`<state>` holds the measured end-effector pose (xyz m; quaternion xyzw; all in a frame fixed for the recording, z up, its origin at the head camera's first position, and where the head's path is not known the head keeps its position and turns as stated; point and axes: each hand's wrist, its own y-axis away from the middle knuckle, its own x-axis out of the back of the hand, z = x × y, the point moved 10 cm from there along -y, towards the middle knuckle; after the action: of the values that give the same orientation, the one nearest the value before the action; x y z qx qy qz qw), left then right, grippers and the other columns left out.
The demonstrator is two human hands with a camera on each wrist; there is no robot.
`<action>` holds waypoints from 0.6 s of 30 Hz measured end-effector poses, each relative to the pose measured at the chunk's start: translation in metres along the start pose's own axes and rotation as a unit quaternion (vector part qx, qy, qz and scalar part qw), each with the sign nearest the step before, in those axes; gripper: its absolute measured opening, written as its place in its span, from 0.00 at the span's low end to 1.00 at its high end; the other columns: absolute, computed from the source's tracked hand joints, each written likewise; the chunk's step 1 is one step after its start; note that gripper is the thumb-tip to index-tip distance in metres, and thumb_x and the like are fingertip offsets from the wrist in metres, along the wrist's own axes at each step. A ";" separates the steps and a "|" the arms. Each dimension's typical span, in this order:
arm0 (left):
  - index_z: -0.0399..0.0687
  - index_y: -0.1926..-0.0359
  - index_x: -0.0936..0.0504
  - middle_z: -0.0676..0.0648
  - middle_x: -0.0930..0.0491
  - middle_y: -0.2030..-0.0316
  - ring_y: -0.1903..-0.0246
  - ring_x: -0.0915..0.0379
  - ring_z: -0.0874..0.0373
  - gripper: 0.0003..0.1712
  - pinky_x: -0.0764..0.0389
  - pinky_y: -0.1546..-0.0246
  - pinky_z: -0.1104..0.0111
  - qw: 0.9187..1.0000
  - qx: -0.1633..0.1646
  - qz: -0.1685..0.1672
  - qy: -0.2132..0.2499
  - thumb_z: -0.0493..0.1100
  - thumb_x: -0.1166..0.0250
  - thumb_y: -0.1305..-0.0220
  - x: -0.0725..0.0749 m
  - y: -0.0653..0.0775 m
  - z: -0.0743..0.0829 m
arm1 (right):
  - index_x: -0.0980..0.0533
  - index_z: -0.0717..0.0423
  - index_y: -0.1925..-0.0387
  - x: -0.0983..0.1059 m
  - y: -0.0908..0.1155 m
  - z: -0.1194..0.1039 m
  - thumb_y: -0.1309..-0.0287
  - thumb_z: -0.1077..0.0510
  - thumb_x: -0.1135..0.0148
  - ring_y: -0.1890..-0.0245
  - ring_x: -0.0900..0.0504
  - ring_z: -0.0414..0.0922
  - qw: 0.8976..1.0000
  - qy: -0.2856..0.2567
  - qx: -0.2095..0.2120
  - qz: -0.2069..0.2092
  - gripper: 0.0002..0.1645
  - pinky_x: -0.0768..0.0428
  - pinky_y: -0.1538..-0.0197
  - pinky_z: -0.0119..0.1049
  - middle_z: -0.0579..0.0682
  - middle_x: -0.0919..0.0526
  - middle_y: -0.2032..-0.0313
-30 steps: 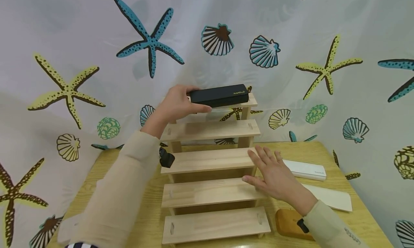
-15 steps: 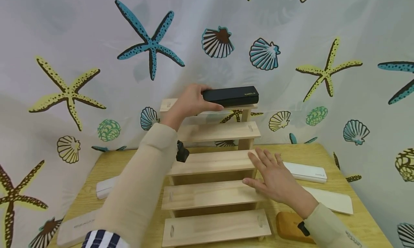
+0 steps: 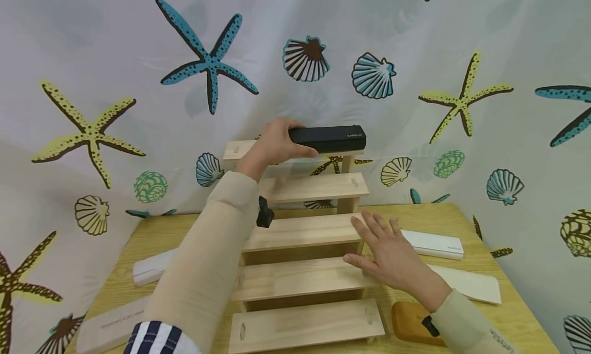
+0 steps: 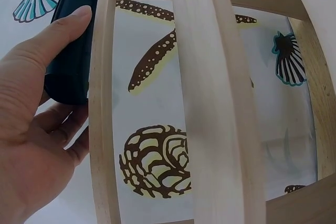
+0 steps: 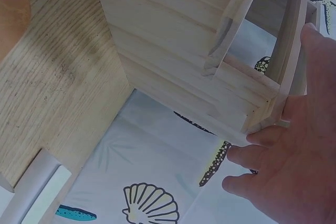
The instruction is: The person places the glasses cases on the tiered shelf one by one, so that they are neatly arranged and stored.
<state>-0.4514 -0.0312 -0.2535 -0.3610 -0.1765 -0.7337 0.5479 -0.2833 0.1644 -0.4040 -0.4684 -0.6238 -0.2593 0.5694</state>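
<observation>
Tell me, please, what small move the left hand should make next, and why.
Probably relax the left hand and let go: the black case appears to rest on the top shelf, its right end about level with the shelf's, and the hand grips its left end.

Far: black case (image 3: pixel 330 137) with gold-toned lettering. Stepped rack (image 3: pixel 304 326): pale wood. Table (image 3: pixel 161 236): yellowish, grained. Right: white case (image 3: pixel 434 244) and, nearer, orange-brown case (image 3: pixel 406 326). Near left: beige sleeve (image 3: pixel 203 256) and navy-and-white striped fabric (image 3: pixel 154 338). Backdrop (image 3: pixel 415 15): whitish cloth printed with starfish and shells in blue, yellow, green and brown.
</observation>
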 end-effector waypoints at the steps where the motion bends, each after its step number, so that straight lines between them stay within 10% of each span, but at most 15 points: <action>1: 0.45 0.30 0.22 0.43 0.20 0.37 0.45 0.24 0.48 0.43 0.20 0.41 0.54 1.000 0.001 0.002 0.004 0.50 0.17 0.44 0.000 0.000 0.000 | 0.41 0.55 0.18 0.000 0.000 0.000 0.30 0.30 0.41 0.21 0.40 0.67 1.000 0.001 0.001 0.000 0.52 0.45 0.23 0.73 0.63 0.45 0.18; 18: 0.46 0.22 0.30 0.41 0.26 0.27 0.32 0.27 0.46 0.50 0.25 0.30 0.52 1.000 0.009 0.004 -0.012 0.52 0.18 0.42 -0.002 -0.003 -0.008 | 0.41 0.54 0.18 0.000 0.000 0.000 0.29 0.29 0.42 0.21 0.39 0.67 1.000 0.012 0.004 -0.005 0.52 0.46 0.23 0.73 0.63 0.44 0.18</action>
<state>-0.4563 -0.0340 -0.2600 -0.3656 -0.1889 -0.7254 0.5517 -0.2836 0.1640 -0.4039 -0.4600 -0.6204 -0.2648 0.5774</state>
